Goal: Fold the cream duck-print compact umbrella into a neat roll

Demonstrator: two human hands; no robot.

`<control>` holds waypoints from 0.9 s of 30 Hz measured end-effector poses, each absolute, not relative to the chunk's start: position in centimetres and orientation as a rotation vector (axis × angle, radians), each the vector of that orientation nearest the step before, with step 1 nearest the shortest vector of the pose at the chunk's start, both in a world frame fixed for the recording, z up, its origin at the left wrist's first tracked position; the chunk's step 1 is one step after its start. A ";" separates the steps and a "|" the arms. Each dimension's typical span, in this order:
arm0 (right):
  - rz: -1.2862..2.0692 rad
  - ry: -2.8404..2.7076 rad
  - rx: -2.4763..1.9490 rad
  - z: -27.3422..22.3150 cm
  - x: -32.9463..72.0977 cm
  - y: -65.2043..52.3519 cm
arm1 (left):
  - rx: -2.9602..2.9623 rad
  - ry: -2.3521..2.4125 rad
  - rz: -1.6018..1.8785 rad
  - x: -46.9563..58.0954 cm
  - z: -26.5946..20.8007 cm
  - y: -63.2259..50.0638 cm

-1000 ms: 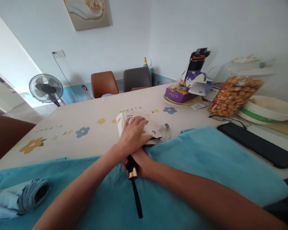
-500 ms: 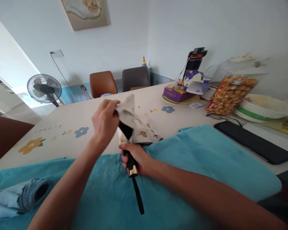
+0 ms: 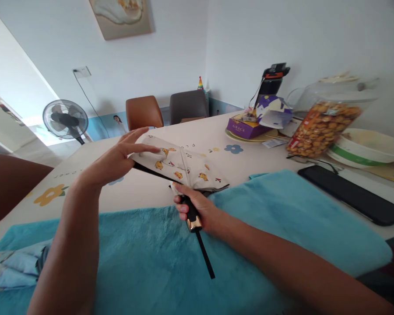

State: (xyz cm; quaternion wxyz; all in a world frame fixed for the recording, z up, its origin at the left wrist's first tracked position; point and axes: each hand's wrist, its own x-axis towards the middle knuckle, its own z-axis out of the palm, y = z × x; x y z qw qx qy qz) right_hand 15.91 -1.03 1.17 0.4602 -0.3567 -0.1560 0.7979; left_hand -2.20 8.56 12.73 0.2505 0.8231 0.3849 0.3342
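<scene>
We see the umbrella (image 3: 194, 168), its canopy over the table (image 3: 144, 193), its handle (image 3: 193, 214) over the teal cloth (image 3: 141, 253). The right hand (image 3: 200, 208) is closed round the handle; the left hand (image 3: 113, 159) stretches over the canopy's edge, pinching or not we cannot tell. The panel, folded up half a second ago, now spreads leftward: better separated, we judge.

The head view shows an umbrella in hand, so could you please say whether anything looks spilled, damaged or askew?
Nothing looks spilled or damaged. The snack jar seems to lean right, but the bottle slants likewise, probably lens distortion. The umbrella canopy is loose, spread toward the left hand.
</scene>
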 end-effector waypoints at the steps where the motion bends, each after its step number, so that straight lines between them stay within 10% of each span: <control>1: 1.978 -0.388 -0.871 1.1 16.0 -1.0 | 2.228 1.045 0.878 -2.5 12.7 8.6; 27: 1.944 -0.451 -1.185 1.8 15.9 -1.1 | 2.083 1.214 0.674 -2.7 10.4 10.5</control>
